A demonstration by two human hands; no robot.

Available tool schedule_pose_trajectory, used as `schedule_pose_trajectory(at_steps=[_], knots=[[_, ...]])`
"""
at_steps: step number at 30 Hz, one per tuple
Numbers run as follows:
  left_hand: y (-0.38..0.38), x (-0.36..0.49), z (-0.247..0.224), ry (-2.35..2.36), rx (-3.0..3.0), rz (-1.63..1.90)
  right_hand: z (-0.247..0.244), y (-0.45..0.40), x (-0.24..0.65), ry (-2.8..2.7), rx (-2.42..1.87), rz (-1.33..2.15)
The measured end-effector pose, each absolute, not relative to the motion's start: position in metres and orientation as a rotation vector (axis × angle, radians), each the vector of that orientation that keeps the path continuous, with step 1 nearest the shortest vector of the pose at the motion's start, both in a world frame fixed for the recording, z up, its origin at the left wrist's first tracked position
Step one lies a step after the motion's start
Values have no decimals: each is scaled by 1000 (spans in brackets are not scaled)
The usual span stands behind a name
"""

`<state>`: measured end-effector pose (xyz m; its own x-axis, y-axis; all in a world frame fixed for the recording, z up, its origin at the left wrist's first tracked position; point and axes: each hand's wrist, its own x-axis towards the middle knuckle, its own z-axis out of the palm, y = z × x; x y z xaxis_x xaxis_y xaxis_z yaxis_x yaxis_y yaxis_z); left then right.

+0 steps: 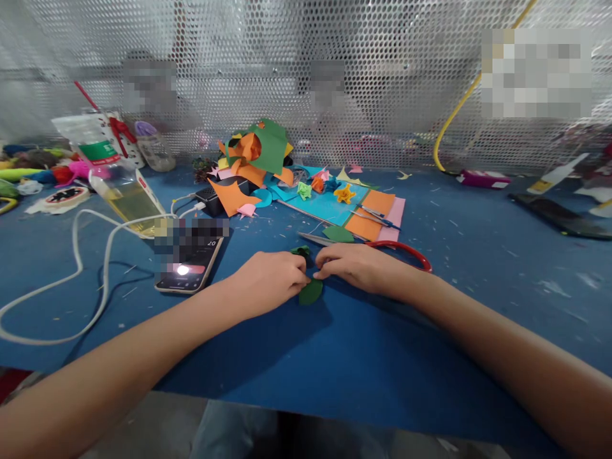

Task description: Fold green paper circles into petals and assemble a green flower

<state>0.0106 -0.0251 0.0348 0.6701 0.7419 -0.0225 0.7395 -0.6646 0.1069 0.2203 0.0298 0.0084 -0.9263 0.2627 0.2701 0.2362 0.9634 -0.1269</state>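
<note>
A green paper leaf shape [311,292] is pinched between the fingertips of both hands, low over the blue table. My left hand [275,278] comes in from the left, closed on its edge. From the right, my right hand [354,264] also pinches it, fingers bent and thumb pressed in. Another dark green crumpled paper bit [301,251] shows just behind the fingers. Red-handled scissors [406,250] lie partly under my right hand, blades pointing left. Beside the blades rests a second cut green leaf [338,234].
Blue, orange and pink paper sheets [370,217] lie behind, with folded paper flowers [344,193] and tweezers [377,217]. Paper scraps [253,153] pile up further back. A phone [191,264], white cable [106,274] and liquid-filled bottle [134,197] stand left; a perforated metal screen [268,38] backs the table.
</note>
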Motion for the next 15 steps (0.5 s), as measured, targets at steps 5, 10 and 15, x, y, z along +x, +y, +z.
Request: schedule_pose_trajectory(at_steps=[5, 10, 15], knots=[[-26, 10, 32, 1323, 2651, 117, 5, 29, 221, -2762, -388, 179], [-31, 13, 30, 1422, 2616, 136, 2, 27, 224, -2703, -441, 269], [-29, 12, 32, 1494, 2478, 200, 5, 22, 223, -2671, -560, 405]])
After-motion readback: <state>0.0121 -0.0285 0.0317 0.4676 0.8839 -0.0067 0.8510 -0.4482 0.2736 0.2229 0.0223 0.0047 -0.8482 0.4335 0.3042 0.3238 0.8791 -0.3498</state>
